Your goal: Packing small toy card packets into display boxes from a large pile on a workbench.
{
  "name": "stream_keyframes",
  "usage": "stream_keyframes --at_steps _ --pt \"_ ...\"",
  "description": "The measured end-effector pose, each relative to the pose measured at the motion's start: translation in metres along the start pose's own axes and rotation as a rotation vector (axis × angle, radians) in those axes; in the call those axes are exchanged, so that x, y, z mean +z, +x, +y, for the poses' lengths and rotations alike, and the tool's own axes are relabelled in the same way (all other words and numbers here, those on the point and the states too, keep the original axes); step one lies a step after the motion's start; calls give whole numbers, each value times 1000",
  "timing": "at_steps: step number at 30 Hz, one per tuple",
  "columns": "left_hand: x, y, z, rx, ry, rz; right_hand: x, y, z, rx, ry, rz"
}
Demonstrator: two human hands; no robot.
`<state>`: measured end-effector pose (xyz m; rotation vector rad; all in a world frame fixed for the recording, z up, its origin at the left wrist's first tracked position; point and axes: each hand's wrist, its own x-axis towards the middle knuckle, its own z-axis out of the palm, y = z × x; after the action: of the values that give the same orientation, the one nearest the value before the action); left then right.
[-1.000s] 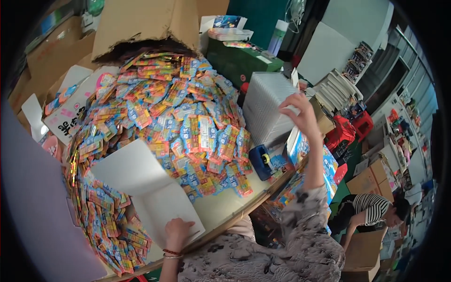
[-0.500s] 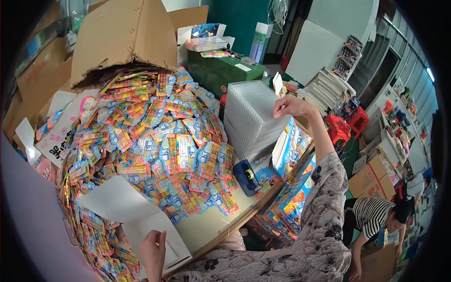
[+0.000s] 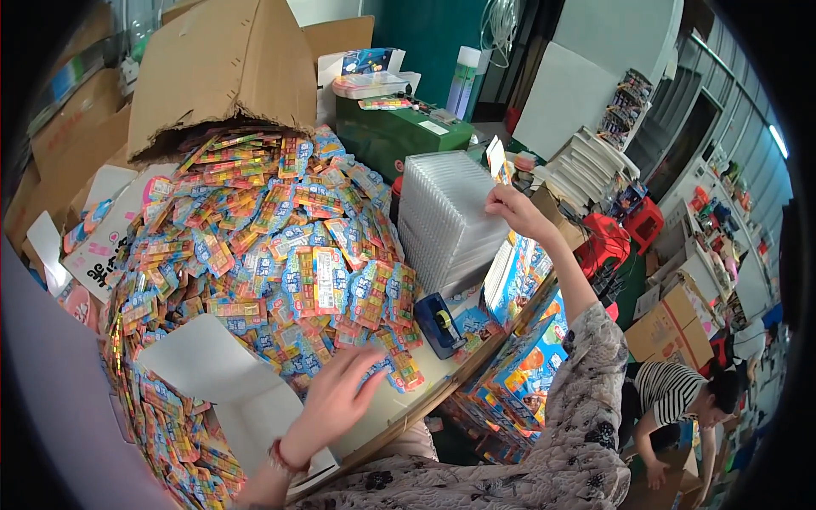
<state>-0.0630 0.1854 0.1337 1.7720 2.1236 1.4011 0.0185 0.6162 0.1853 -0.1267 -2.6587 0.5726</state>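
My right hand (image 3: 516,212) has its fingers pinched at the upper edge of a row of clear plastic trays (image 3: 442,225), which stand close together on the table. My left hand (image 3: 340,398) hovers over the front of the table with its fingers stretched out and nothing in them. Beneath and beside it lies a white folded card box (image 3: 200,361), with its flap raised. A large heap of colourful flat blister packets (image 3: 289,255) spreads across the table beyond that hand. Between the heap and the trays sits a blue tape dispenser (image 3: 440,326).
A torn cardboard box (image 3: 221,68) lies tipped behind the heap, packets spilling from its mouth. The green case (image 3: 399,127) stands behind the trays. Printed blue boxes (image 3: 527,365) are stacked below the table's right edge. Another person (image 3: 676,404) bends over a carton at lower right.
My left hand has risen from the white card box, moving right and away from me, its fingers now spread. My right hand stays at the trays' top edge, with only a slight shift.
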Motion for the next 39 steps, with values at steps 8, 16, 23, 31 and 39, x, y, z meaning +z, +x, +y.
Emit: stream_keyframes --at_steps 8,16,23,31,39 --pt "94 168 -31 469 502 -18 -3 34 -6 193 109 -251" --pt "124 187 -36 483 515 -17 -35 75 38 -71 -172 425" --pt "130 185 -30 452 475 4 -87 130 22 265 -84 1296" --pt "139 180 -38 385 437 7 -118 122 -80 -212 809 958" --pt "144 20 -1 376 120 64 91 46 -269 -54 549 336"
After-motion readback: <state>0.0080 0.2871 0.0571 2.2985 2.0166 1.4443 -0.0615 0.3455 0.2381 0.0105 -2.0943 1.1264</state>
